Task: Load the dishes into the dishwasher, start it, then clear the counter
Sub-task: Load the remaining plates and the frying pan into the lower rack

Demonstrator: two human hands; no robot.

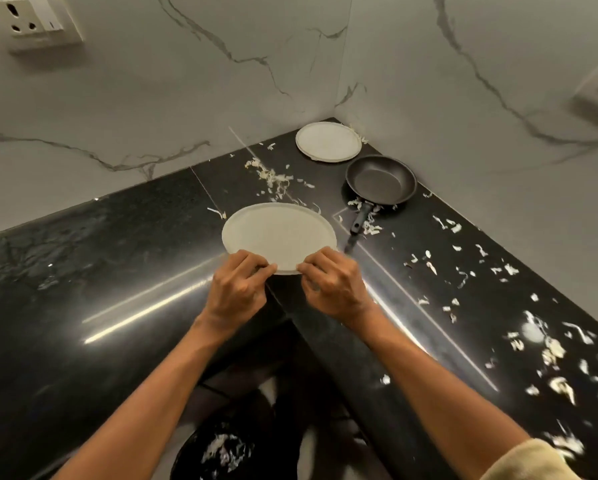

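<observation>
From the head view, the left hand (239,285) and right hand (332,279) both pinch the near edge of a white plate (279,233) over the black counter (117,258). Best keep it level, away from the pan (380,181), and carry it slowly.

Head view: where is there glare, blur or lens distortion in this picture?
Head view: bright glare streaks cross the black counter beside the left hand; vegetable scraps at the right edge are smeared by blur; the wide lens bends the wall socket; the held plate looks sharp.
</observation>
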